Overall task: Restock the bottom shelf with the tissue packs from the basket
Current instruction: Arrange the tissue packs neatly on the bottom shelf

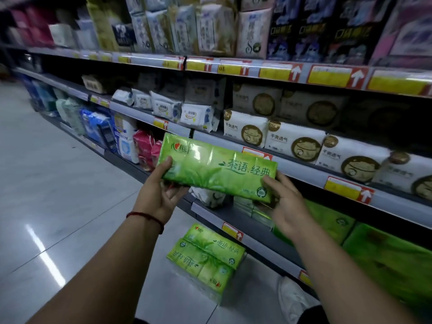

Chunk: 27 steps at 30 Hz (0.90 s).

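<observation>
Store shelving (280, 73) runs from far left to near right, above a pale tiled floor (58, 183). On the bottom shelf (245, 222), green tissue packs (385, 258) fill the right part. A stack of the same packs (205, 260) sits on the floor just in front of it. One green tissue pack (217, 169) is held level in the air before the shelves. The left hand (159, 195) grips its left end, thumb on the front. The right hand (287, 202) clasps its right corner. A red cord (147, 217) circles the left wrist.

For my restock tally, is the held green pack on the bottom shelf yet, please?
Not yet: the left hand and right hand hold the green pack above the bottom shelf.
</observation>
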Each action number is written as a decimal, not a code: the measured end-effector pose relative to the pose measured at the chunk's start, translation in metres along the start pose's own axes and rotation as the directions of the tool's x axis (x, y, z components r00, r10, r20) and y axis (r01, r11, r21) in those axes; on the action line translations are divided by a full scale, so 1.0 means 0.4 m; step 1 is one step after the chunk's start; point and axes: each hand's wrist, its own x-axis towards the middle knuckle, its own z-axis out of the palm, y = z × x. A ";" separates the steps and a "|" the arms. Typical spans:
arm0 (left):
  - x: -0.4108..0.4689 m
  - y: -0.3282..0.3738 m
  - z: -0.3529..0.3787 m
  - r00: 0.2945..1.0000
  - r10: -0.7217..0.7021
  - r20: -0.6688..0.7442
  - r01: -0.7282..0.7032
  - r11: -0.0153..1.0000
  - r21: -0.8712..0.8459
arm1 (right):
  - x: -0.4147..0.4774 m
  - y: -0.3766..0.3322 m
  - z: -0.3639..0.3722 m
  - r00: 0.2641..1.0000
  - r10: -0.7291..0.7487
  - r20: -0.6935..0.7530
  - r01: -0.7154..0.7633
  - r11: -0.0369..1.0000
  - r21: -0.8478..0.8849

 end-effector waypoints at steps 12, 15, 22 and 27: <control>-0.041 -0.149 0.016 0.994 -0.107 0.003 0.107 0.991 -0.086 | 0.022 0.026 -0.027 0.997 0.008 -0.077 -0.007 1.000 0.015; -0.047 -0.181 0.024 0.989 -0.130 0.068 0.135 0.988 -0.073 | 0.035 0.033 -0.024 0.999 0.009 -0.039 -0.009 1.000 0.001; -0.013 -0.198 0.043 0.994 -0.090 0.060 0.098 0.987 -0.130 | 0.054 0.052 0.000 0.999 0.048 0.021 -0.048 0.999 -0.025; 0.013 -0.179 0.031 0.999 -0.034 -0.042 0.029 0.993 -0.114 | 0.053 0.067 0.002 0.984 0.131 0.123 -0.107 0.977 -0.185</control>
